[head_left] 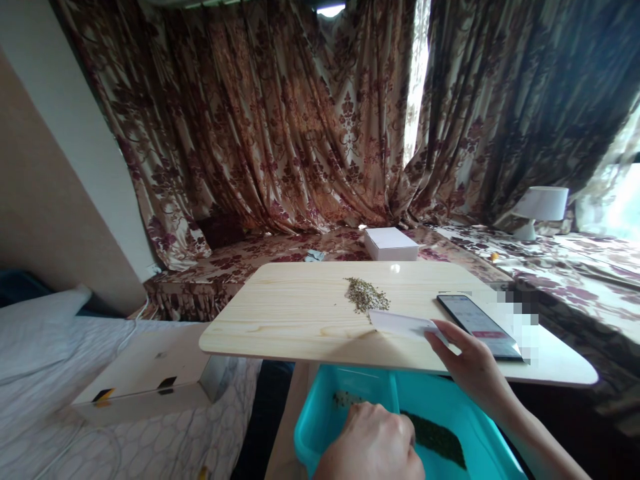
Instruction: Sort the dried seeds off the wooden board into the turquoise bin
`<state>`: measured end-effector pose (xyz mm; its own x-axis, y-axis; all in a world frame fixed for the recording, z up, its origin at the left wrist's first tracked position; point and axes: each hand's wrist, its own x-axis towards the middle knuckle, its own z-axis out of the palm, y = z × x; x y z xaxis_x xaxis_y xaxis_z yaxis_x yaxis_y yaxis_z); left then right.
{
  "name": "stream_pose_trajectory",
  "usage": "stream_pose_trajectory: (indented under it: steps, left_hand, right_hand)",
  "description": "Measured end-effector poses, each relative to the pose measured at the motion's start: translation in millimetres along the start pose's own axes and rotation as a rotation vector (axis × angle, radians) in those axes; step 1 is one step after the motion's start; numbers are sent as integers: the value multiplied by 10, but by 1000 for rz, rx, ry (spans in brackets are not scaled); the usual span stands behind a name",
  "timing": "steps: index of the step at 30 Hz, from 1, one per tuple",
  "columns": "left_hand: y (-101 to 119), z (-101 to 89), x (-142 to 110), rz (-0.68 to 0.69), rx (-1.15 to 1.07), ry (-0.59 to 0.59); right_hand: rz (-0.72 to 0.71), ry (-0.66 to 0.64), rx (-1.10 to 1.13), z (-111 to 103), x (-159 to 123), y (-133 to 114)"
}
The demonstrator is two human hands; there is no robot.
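Note:
My right hand [467,357] pinches a white card [403,323] by its right end. The card's far left edge touches or nearly touches a loose pile of small greenish-brown and pale grains [367,295] on the light wooden board [290,300]. Below the board's near edge is a teal divided bin [310,413]. Over its left compartment my left hand [373,443] is closed with fingers curled under; anything inside them is hidden. Some pale and dark grains [345,399] lie in that left compartment, and a mass of dark green grains [435,437] lies in the right one.
A phone [475,327] with its screen lit lies on the board's right side, near my right wrist. Behind the board stands a white box [391,244]. A larger white carton [150,373] rests on the bed at left. A lamp [545,203] stands far right.

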<state>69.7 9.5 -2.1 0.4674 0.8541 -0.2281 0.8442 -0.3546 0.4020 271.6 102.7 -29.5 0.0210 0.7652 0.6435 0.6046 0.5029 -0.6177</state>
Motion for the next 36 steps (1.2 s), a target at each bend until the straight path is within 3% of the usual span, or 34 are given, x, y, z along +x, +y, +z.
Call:
stream_pose_trajectory:
  steps: [6, 11, 16, 22, 28, 36]
  left_hand:
    - [21, -25, -26, -5, -5, 9]
    - [-9, 19, -32, 1, -15, 28]
    - [-13, 27, -26, 9, -16, 27]
    - [15, -15, -45, 1, -28, 15]
    - [-2, 5, -47, -4, -43, 44]
    - [5, -3, -58, -5, -54, 27]
  right_hand:
    - [-7, -43, 15, 39, 7, -139]
    - [11, 4, 24, 0, 5, -49]
    - [-6, -53, 11, -62, -24, 20]
    - [-2, -60, 11, 52, 58, -94]
    - [2, 10, -18, 87, 138, -25]
    - [-42, -33, -60, 107, 135, -60]
